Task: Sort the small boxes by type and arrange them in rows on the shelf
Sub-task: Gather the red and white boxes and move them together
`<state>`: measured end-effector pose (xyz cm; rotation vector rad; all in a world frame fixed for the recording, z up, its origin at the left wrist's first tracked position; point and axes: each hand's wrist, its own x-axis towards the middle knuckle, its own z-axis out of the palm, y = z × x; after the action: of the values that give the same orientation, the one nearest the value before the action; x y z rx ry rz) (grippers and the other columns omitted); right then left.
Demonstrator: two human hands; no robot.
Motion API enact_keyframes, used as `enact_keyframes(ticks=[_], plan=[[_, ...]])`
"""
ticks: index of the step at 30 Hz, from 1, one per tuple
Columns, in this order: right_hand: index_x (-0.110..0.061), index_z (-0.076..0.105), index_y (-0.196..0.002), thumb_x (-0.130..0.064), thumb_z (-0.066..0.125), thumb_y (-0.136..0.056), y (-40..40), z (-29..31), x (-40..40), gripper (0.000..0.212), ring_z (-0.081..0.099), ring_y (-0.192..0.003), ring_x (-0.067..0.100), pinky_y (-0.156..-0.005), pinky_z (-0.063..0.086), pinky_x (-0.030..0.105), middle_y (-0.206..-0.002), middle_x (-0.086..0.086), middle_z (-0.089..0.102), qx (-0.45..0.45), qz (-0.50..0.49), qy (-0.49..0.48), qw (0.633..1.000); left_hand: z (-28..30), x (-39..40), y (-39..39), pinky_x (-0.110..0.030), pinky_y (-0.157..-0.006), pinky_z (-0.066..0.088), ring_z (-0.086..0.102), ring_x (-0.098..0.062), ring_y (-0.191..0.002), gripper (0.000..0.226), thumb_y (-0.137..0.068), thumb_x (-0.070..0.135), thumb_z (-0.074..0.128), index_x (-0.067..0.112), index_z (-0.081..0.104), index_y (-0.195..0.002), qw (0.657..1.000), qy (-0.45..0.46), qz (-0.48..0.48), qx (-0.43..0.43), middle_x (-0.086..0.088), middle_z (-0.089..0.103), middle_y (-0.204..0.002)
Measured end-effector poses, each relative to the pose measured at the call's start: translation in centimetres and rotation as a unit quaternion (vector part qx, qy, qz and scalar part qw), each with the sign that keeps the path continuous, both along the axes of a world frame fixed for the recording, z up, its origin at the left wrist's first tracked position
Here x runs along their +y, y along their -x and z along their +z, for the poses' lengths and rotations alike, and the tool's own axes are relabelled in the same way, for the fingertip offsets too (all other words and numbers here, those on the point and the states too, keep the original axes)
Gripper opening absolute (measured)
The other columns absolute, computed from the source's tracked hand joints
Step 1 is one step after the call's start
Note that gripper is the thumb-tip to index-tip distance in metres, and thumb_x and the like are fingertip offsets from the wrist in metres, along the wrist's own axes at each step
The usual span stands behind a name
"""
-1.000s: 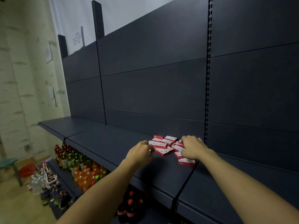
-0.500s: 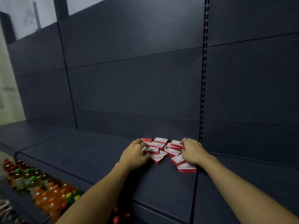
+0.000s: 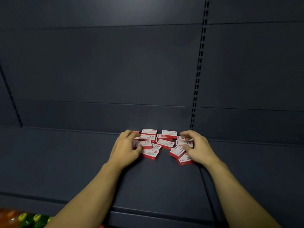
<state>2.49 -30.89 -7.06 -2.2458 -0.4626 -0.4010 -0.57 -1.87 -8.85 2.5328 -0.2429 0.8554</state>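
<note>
Nearest, the bottles at 8 o'clock have slid almost out of view as the head is turning square onto the shelf. The left hand is pinching one small box; the right hand, fingers loosely curled, is now lifting off the small boxes, heaped unsorted toward 12 o'clock. Bare shelf is lying open at 9 o'clock; the back panel is closing off 12.

Nothing readable here, honestly. The small boxes piled at the back of the shelf, around 12 o'clock from the hands, are red with white label panels and a little red logo patch in one corner, but the print on them is just grey smudges, too small and blurry to make out any word, brand or number.
</note>
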Motion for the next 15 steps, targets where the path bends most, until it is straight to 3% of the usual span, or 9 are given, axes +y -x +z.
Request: enact_keyframes(ticks=[4,8,13,15], plan=[[-0.031,0.062,-0.119,-0.008,0.07,-0.085,0.2,-0.3,-0.2,0.042,0.058,-0.11,0.003,-0.1,0.044,0.022,-0.118,-0.015,0.061,0.019,0.022,0.051,0.998,-0.4,0.2,-0.3,-0.027,-0.094,0.043,0.054,-0.013,-0.113,0.04,-0.084,0.026,0.067,0.027,0.065,-0.124,0.999,0.006,-0.016,0.041,0.009,0.063,-0.119],[-0.033,0.061,-0.12,-0.009,0.067,-0.09,0.6,0.2,0.0,0.039,0.054,-0.11,-0.003,-0.09,0.038,0.011,-0.122,-0.017,0.058,0.032,0.044,0.049,0.997,-0.3,0.3,-0.4,-0.028,-0.095,0.046,0.054,-0.01,-0.11,0.036,-0.085,0.032,0.069,0.031,0.066,-0.121,0.999,0.018,-0.015,0.049,0.011,0.062,-0.119],[-0.035,0.061,-0.121,-0.002,0.065,-0.09,1.3,0.3,-0.2,0.045,0.05,-0.114,-0.001,-0.084,0.04,0.01,-0.128,-0.019,0.053,0.074,0.077,0.066,0.992,-0.3,0.0,-0.1,-0.033,-0.102,0.043,0.046,-0.012,-0.122,0.039,-0.09,0.036,0.071,0.027,0.064,-0.127,0.997,-0.001,-0.021,0.072,0.008,0.062,-0.126],[-0.036,0.062,-0.123,-0.002,0.067,-0.089,1.3,0.3,-0.2,0.048,0.049,-0.117,0.001,-0.088,0.039,0.011,-0.13,-0.016,0.05,0.084,0.09,0.087,0.989,-0.3,0.0,0.1,-0.034,-0.105,0.041,0.043,-0.016,-0.125,0.045,-0.089,0.033,0.073,0.025,0.062,-0.132,0.997,0.001,-0.022,0.073,0.005,0.061,-0.129]])
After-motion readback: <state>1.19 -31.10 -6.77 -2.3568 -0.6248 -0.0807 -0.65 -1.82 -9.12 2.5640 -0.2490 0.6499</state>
